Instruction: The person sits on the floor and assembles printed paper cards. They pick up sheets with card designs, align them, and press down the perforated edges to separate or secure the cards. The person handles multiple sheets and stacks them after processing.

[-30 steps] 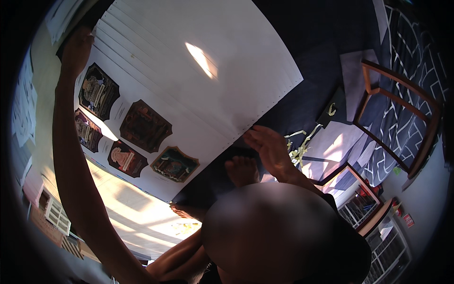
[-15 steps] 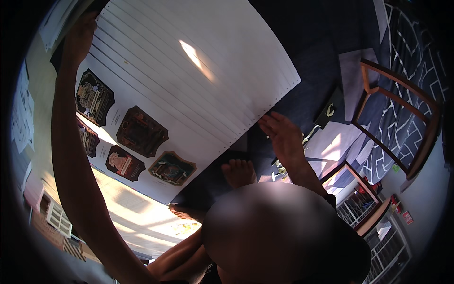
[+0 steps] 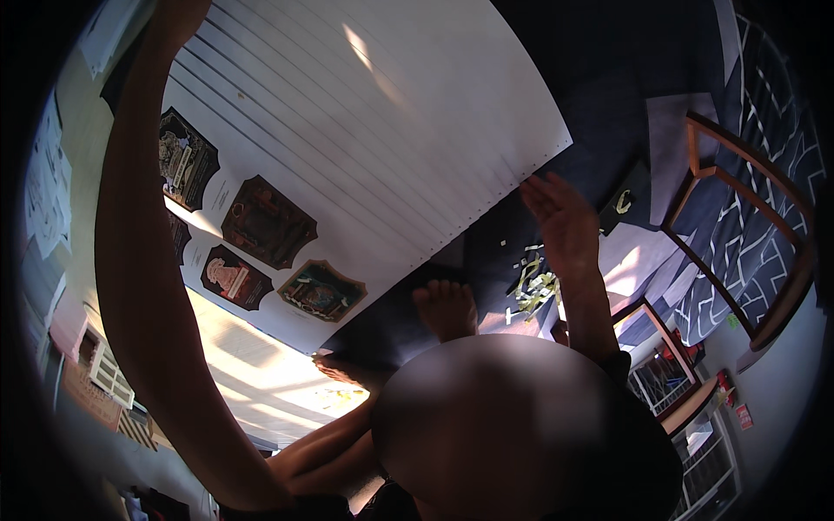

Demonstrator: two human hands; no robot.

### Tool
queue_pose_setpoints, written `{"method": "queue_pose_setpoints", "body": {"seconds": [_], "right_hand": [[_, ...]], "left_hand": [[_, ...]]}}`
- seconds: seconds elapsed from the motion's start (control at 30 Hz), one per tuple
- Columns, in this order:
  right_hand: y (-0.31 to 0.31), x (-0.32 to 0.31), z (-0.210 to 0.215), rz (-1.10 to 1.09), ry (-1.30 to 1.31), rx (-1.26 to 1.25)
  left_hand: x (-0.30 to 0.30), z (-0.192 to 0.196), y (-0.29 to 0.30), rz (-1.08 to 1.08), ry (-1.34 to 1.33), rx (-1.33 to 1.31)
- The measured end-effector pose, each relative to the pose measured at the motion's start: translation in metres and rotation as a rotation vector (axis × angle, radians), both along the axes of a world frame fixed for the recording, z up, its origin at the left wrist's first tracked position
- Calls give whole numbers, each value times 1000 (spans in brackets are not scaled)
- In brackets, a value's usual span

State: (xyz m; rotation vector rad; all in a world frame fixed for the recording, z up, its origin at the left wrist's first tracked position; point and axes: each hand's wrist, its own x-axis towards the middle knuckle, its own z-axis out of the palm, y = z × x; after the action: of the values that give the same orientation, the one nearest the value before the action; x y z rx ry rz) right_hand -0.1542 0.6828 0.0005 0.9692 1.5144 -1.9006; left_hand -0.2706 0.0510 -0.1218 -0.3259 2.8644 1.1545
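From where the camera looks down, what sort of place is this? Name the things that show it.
Probably a home room: a wooden-framed chair with patterned cushions, a dark floor covering strewn with paper scraps, and bare feet on it.

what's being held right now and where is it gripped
A large white sheet with ruled lines and dark shield-shaped pictures. The left hand has its grip at the sheet's far top corner; the right hand, open, touches the right corner edge.

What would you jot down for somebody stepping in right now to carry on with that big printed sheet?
Left hand: raised, gripping the far corner of the big white sheet.
Right hand: open, fingers spread beside the sheet's near corner; contact unclear.
Sheet: lifted and tilted, four dark shield-shaped pictures along one edge.
Below: bare foot, dark mat, pale paper scraps.
Sheet not yet laid down.
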Motion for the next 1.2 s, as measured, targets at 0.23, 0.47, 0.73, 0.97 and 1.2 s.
{"method": "queue_pose_setpoints", "body": {"seconds": [0.23, 0.47, 0.73, 0.97, 1.2], "right_hand": [[3, -5, -7, 46, 20, 28], [-2, -22, 1, -20, -3, 152], [-4, -24, -1, 37, 40, 167], [25, -7, -12, -30, 90, -47], [9, 36, 1, 74, -88, -26]], "left_hand": [[-4, 12, 19, -72, 61, -192], [-17, 17, 12, -16, -36, -125], [-32, -4, 17, 29, 11, 62], [19, 45, 70, 15, 313, -287], [198, 142, 249, 74, 165, -191]]}}
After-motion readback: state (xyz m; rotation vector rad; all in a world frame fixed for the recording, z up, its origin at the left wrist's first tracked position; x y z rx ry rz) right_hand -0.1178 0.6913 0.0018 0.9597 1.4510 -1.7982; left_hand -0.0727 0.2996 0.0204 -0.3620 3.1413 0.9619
